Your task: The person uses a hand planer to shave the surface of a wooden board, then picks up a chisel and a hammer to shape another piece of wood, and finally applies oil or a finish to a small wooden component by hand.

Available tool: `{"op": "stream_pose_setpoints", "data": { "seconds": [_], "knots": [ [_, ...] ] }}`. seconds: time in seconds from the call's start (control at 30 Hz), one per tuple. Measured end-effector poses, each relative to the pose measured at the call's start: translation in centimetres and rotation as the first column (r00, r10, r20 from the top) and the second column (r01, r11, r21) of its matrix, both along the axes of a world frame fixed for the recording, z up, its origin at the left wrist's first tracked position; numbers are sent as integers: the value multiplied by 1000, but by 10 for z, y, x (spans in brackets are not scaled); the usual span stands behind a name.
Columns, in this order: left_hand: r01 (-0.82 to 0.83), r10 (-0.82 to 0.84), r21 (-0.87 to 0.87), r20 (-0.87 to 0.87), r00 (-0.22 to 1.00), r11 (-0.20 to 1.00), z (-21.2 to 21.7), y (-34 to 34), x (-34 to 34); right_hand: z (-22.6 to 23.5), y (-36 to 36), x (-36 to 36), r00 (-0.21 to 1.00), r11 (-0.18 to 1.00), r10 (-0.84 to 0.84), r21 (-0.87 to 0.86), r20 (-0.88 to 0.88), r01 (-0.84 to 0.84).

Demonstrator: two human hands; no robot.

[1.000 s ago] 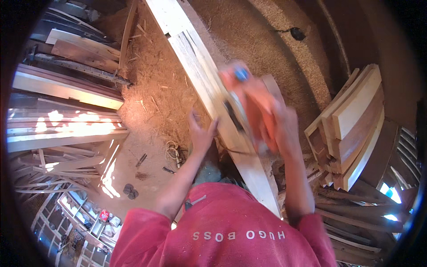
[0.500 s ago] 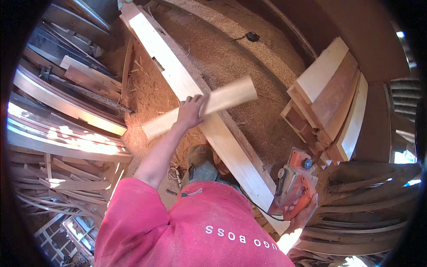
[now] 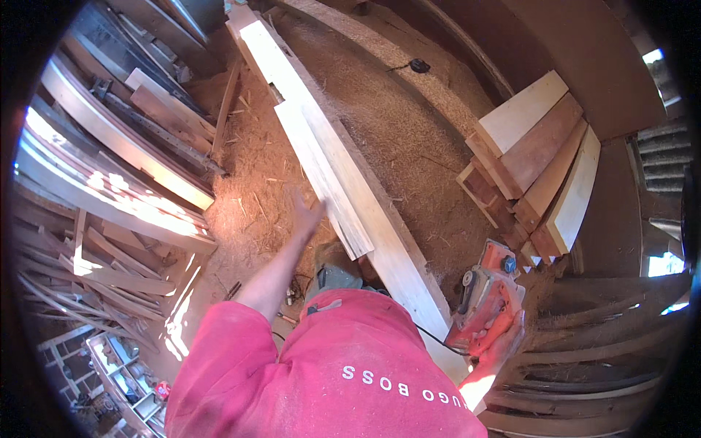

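My left hand (image 3: 309,217) is open, fingers apart, at the left edge of a short pale board (image 3: 321,179). Whether a fingertip touches that board I cannot tell. The short board lies lengthwise along a long pale timber (image 3: 398,281), which runs diagonally from the top left down towards my right side. Low on the right, my right hand (image 3: 511,337) grips a red electric hand planer (image 3: 488,303) with a blue front knob. The planer is tilted on its side by the timber's near end, and its black cord (image 3: 438,340) leads back towards my body.
A stack of cut boards (image 3: 537,146) stands at the right. Long planks (image 3: 139,150) line the left side, with a heap of offcuts (image 3: 109,266) below them. Sawdust and shavings cover the floor (image 3: 380,124). A small black object (image 3: 419,66) lies farther off. Lower left is a tray of small items (image 3: 128,379).
The short board, held crosswise by my left hand before, has swung round to lie along the long timber. My left hand has let go and drawn back. The planer stays in my right hand.
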State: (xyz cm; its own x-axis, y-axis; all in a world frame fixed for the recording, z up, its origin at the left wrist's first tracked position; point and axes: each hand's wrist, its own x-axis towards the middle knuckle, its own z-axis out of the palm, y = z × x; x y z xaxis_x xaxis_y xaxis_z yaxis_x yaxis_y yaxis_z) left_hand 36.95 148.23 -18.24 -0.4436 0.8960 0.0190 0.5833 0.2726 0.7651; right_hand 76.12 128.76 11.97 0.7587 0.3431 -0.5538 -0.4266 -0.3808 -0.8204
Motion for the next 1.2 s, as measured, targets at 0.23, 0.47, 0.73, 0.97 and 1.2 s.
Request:
{"op": "stream_pose_setpoints", "data": {
  "seconds": [0.23, 0.47, 0.73, 0.97, 1.2],
  "knots": [
    [210, 120, -198, 935, 334, 957, 53, -60, 52, -16, -2, 23, 987, 986, 162, 45, -7, -161],
    [125, 23, 0, 981, -190, 992, 274, -37, 52, -5, 1, 21, 984, 982, 177, 60, 16, -178],
    [-172, -280, 235, 902, -328, 957, 290, -13, 62, -1, -2, 19, 975, 976, 216, 1, 52, -216],
    [-189, -340, 294, 893, -295, 937, 290, -5, 67, 4, 2, 7, 982, 982, 180, 48, 55, -183],
    [-189, -294, 248, 915, -276, 950, 294, -5, 69, -3, -9, 19, 983, 984, 180, 13, 21, -180]
  ]
}}
